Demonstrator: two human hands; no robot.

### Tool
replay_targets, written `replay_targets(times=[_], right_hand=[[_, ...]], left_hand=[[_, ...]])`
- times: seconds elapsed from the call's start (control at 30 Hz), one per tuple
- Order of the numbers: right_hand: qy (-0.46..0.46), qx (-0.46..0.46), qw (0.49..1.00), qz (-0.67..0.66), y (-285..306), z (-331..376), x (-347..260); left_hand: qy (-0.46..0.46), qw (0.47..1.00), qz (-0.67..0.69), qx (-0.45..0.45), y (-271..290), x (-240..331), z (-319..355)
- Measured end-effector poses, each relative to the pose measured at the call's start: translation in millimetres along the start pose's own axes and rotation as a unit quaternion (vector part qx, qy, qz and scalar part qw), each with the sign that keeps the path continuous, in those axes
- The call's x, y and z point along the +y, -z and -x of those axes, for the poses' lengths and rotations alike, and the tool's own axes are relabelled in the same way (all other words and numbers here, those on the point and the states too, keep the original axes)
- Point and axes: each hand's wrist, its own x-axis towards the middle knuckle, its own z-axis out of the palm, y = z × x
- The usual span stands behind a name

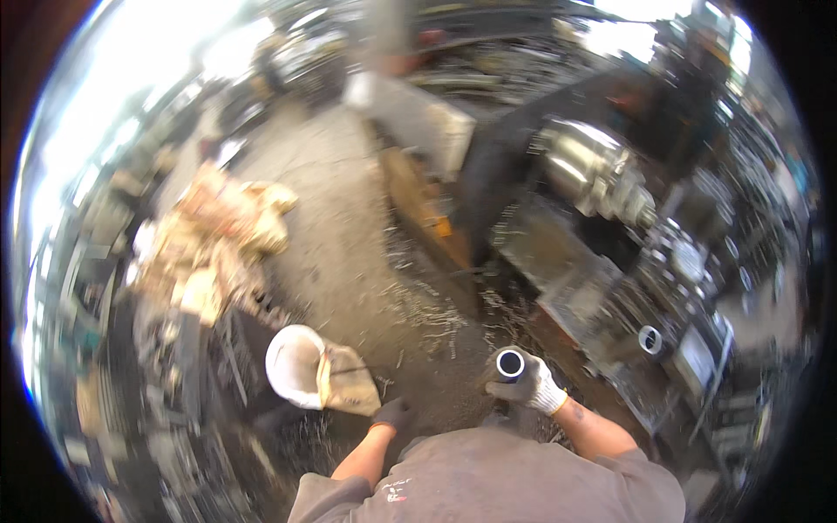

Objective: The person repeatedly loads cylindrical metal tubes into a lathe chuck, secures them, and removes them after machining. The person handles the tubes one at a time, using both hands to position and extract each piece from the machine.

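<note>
1. Right hand (pixel 534 386), gloved, grips a steel tube (pixel 510 364) upright near the lathe (pixel 602 218).
2. Left hand (pixel 394 412): dark glove, grip unclear, holding nothing visible.
3. Risk: tube could slip; chips on the floor (pixel 349 253) underfoot.

I am looking down on a workshop with a grey concrete floor (pixel 340 235) strewn with metal shavings (pixel 432 318). Hard daylight floods in at the upper left. A lathe (pixel 610 261) with a shiny steel chuck (pixel 593 170) fills the right side. A heap of crumpled rags (pixel 214 244) lies left, and a white bucket (pixel 292 366) stands nearer.
</note>
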Motion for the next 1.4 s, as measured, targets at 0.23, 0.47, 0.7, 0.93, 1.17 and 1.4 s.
replay_targets(times=[0.23, 0.47, 0.7, 0.93, 1.17, 1.4], right_hand=[[0.05, -0.213, 0.958, 0.187, -186.0, -44.8, -16.1], [0.158, -0.533, 0.816, 0.158, -395.1, -45.5, -112.9], [0.324, -0.675, 0.656, 0.094, -568.7, -7.1, -227.8], [0.455, -0.702, 0.549, -0.009, -750.7, 45.7, -271.9], [0.509, -0.733, 0.45, -0.035, -818.3, 37.3, -271.0], [0.522, -0.813, 0.256, -0.036, -859.8, -1.3, -394.7]], left_hand=[[0.455, 0.758, 0.441, 0.154, -216.1, -329.8, 206.3], [0.514, 0.779, 0.349, 0.081, -351.6, -304.1, 346.4], [0.589, 0.557, 0.57, 0.134, -454.7, -168.5, 338.8], [0.848, -0.067, 0.408, 0.332, -347.8, -103.3, 413.3], [0.854, -0.108, 0.122, 0.494, -281.3, -137.8, 495.8], [0.418, -0.293, 0.288, 0.81, -332.5, -140.1, 526.3]])
